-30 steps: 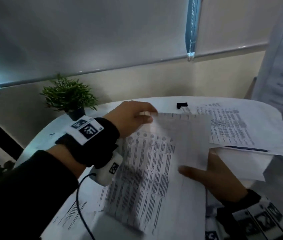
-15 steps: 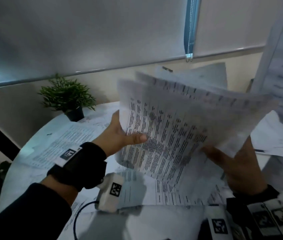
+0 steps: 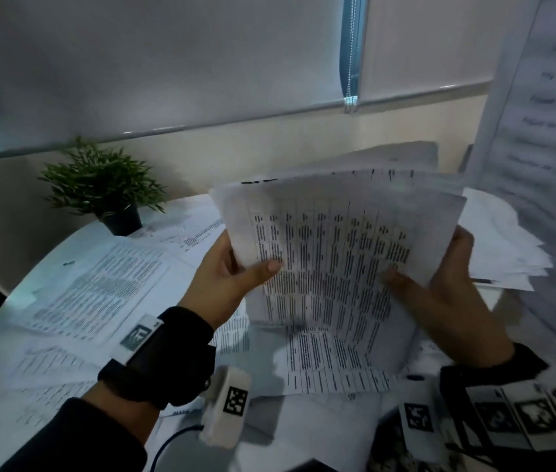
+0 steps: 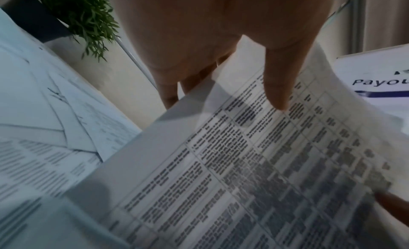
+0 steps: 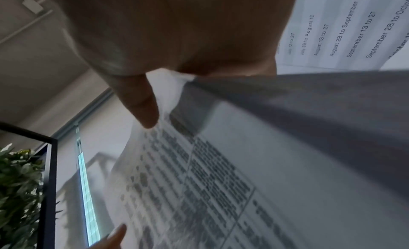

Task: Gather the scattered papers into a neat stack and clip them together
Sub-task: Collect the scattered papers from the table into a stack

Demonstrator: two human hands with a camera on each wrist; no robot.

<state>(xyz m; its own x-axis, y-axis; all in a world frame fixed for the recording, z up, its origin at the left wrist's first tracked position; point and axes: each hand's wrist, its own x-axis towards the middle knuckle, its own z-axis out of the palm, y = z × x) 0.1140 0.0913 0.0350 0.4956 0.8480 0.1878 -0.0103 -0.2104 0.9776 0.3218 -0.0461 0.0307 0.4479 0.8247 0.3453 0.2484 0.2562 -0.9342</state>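
A sheaf of printed papers (image 3: pixel 334 253) stands nearly upright above the round white table (image 3: pixel 14 294), its lower edge bent onto sheets lying there. My left hand (image 3: pixel 235 267) pinches the sheaf's left edge, thumb on the front and fingers behind. My right hand (image 3: pixel 446 277) grips the right edge the same way. The left wrist view has the thumb (image 4: pixel 278 88) pressed on the printed sheaf (image 4: pixel 254 165). The right wrist view shows the thumb (image 5: pixel 141 105) on the sheaf's (image 5: pixel 199 182) front. More loose papers (image 3: pixel 99 284) lie spread over the table's left side. No clip is visible.
A small potted plant (image 3: pixel 106 185) stands at the table's far left. Another messy pile of sheets (image 3: pixel 504 253) lies behind my right hand. A printed banner (image 3: pixel 548 131) hangs at the right. Window blinds and a wall lie behind the table.
Both hands have lifted the sheaf off the table and stood it up. Since half a second ago the fanned sheets have drawn closer together and the sheaf has turned more upright.
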